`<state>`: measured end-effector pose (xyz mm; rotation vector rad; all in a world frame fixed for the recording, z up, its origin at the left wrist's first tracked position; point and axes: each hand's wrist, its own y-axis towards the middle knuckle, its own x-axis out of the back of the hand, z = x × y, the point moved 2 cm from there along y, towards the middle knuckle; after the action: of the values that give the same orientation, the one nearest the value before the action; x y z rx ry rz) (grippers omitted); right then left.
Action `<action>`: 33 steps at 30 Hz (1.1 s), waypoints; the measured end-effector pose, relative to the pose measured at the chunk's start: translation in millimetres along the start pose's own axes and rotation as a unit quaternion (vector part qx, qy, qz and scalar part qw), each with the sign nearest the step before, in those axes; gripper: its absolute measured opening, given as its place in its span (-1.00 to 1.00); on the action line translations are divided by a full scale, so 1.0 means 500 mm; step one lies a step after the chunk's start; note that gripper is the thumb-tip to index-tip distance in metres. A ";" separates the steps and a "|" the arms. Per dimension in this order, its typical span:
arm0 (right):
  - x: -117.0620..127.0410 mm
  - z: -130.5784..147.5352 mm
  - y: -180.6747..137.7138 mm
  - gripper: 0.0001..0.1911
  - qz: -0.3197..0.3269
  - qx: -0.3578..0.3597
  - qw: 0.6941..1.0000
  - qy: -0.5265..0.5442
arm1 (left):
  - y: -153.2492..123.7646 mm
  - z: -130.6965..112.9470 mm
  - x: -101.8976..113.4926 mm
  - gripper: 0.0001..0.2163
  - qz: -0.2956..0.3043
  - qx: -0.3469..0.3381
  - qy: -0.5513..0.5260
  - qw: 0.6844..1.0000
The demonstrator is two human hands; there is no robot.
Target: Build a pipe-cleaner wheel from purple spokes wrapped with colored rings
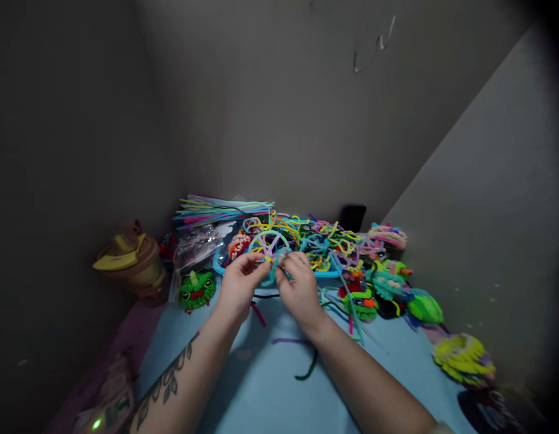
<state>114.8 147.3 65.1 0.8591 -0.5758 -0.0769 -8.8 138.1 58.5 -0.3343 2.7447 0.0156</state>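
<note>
A wheel-shaped piece of bent pipe cleaners point(271, 245), with a pale green rim and lilac spokes, stands up between my hands. My left hand point(240, 284) pinches its lower edge between thumb and fingers. On the other side, my right hand point(300, 288) is closed with its fingertips at a teal pipe cleaner point(271, 276) that loops down beside the wheel. Fingers partly hide where the two pieces meet. Behind the hands, a blue tray point(325, 274) holds a heap of twisted coloured pipe cleaners point(315, 241).
Straight pipe cleaners point(220, 211) lie in a bundle at the back left. A green fuzzy figure point(197, 290) sits left of my hands, beyond it a brown cup point(137, 268). Several fuzzy figures point(388, 282) line the right side. Loose pieces point(290, 341) lie on the blue tabletop point(261, 386).
</note>
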 end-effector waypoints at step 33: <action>0.069 0.054 -0.007 -0.94 -0.054 -0.080 0.952 0.291 | 0.035 -0.016 0.041 -0.71 -0.005 -0.024 0.018 1.000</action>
<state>130.9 116.5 91.8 0.7091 0.0315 0.0317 -34.4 149.8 57.9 -0.3636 2.7827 0.0725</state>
